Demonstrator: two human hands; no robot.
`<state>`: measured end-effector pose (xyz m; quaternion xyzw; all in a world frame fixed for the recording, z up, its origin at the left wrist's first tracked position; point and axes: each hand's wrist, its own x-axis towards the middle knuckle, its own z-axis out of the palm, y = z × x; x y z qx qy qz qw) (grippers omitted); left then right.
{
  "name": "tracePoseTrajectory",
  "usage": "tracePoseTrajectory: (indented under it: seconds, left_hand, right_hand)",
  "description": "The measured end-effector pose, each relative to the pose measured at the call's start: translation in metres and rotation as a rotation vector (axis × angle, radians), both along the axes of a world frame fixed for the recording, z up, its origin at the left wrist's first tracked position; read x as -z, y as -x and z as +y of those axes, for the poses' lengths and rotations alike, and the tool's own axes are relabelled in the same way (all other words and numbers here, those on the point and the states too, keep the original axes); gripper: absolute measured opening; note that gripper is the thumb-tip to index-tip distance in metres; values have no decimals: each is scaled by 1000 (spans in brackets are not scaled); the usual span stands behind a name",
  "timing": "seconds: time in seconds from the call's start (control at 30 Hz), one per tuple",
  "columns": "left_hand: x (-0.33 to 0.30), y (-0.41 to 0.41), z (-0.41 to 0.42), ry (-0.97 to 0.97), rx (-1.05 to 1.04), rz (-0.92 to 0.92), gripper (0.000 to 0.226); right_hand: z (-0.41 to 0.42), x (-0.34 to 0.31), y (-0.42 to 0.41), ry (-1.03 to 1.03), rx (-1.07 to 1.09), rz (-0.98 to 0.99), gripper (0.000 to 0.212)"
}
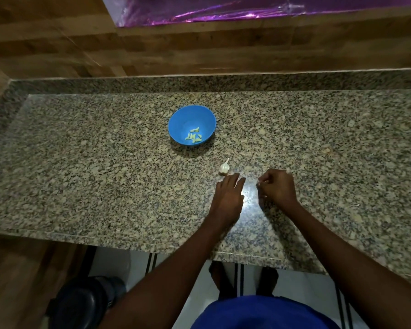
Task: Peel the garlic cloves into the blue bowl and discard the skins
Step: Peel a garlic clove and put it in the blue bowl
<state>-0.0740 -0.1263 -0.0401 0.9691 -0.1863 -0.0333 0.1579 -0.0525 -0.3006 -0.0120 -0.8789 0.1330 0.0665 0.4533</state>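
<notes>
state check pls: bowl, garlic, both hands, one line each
Blue bowl: upright on the counter, several peeled cloves inside.
Garlic bulb: lying on the counter near the left fingertips, skin still on.
Left hand: flat on the counter, fingers straight, holding nothing.
Right hand: fingers curled, pinching something small and pale; cannot tell what.

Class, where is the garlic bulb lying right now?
The garlic bulb lies on the counter, just beyond the left hand, nearer than the blue bowl.

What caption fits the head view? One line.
Left hand reaches toward garlic bulb; peeled cloves sit in blue bowl on granite counter.
</notes>
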Motion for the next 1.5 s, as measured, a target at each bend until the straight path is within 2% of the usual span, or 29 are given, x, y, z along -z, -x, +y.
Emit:
tracePoseTrajectory:
  seconds: [0.07,0.27,0.37,0.57,0.7,0.87,1.07,1.5]
  left_hand:
    - [-2,2,2,58,-21,37,57]
    - [-4,3,7,76,-33,76,60]
    - [-4,3,6,59,-37,80,61]
    - [0,4,7,24,-29,104,63]
    - [0,4,7,24,-30,132,65]
    - [4,3,9,20,-16,142,67]
    - [4,3,8,7,-25,146,68]
    - [3,7,5,12,-38,157,67]
  right_hand:
    - [2,3,6,203,-97,-102,11]
    - [3,9,11,436,-316,-269,18]
    - [5,7,15,561,-438,-304,16]
    - [7,3,5,677,-578,-298,17]
    - [10,-1,-5,627,-574,-159,22]
    - [-7,-6,-20,276,-415,54,13]
    - [-15,-2,-14,140,-238,103,13]
    - [-11,6,-6,316,-331,-76,17]
